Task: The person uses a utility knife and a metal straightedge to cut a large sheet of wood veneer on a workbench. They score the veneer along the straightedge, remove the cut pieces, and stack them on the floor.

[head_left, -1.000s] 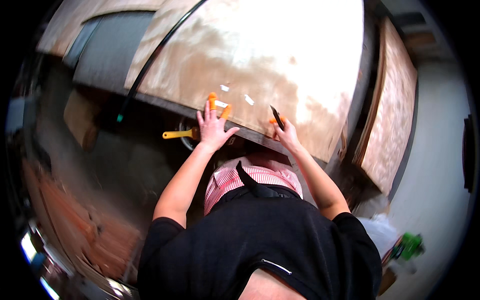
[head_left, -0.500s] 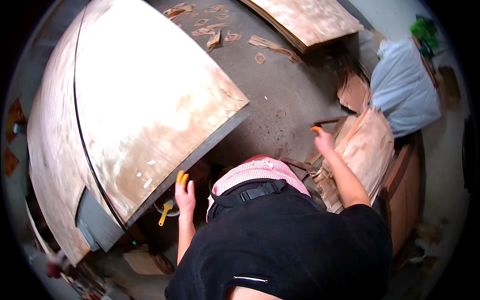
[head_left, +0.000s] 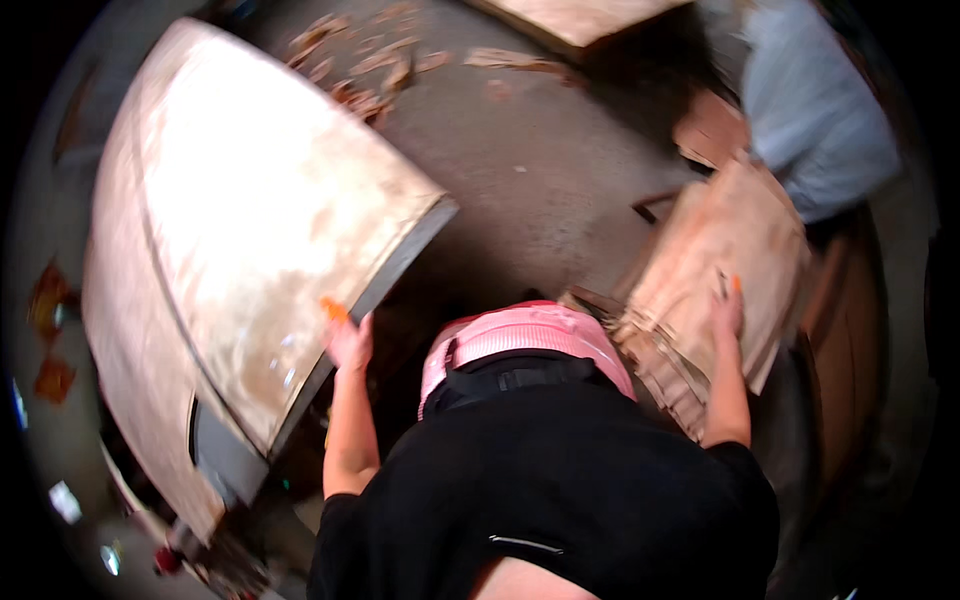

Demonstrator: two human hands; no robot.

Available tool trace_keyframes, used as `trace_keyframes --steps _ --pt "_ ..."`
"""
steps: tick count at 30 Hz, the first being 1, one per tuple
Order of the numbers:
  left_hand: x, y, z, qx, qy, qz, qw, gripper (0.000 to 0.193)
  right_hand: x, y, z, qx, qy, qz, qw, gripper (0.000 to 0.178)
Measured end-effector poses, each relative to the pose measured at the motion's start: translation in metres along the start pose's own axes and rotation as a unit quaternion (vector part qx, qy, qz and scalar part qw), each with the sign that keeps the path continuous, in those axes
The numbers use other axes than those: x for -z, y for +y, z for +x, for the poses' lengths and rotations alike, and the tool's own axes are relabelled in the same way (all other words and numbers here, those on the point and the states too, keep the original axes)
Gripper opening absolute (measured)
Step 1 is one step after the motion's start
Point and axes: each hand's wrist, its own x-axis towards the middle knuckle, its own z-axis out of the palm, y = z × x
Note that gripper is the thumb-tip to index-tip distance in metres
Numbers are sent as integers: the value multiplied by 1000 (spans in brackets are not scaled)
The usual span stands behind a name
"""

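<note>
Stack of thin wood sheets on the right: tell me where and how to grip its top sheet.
Take the top sheet by its straighter right-hand edge, probably best from the right with the right hand, thumb below, fingers flat on top. The stack's near-left end is ragged and splitting into strips, so it would likely tear there.

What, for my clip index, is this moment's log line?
left hand: open, at wooden board | right hand: at veneer stack, grip blurred

A pale wooden sheet (head_left: 270,200) covers the grey table (head_left: 418,240)
</note>
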Motion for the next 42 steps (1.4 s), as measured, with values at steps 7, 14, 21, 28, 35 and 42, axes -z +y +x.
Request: trace_keyframes --steps 7,14,21,28,35,42 --pt "-19 -60 -35 -48 -20 110 993 77 26 -38 -21 -89 -6 -34 995 64" --pt "13 -39 -13 -67 -118 64 989 62 24 -31 -42 -184 -89 -25 979 66" --pt "11 -2 12 -250 -55 -259 931 40 -14 55 -39 -181 126 125 968 36" --pt "20 32 -11 -387 -83 -139 908 36 39 159 -62 -293 29 12 956 23" --pt "-1 43 2 -338 -177 -236 894 36 54 158 -88 -301 -37 54 952 39" --pt "-8 73 15 -354 -147 -285 878 33 29 208 -115 -334 -16 44 941 42"
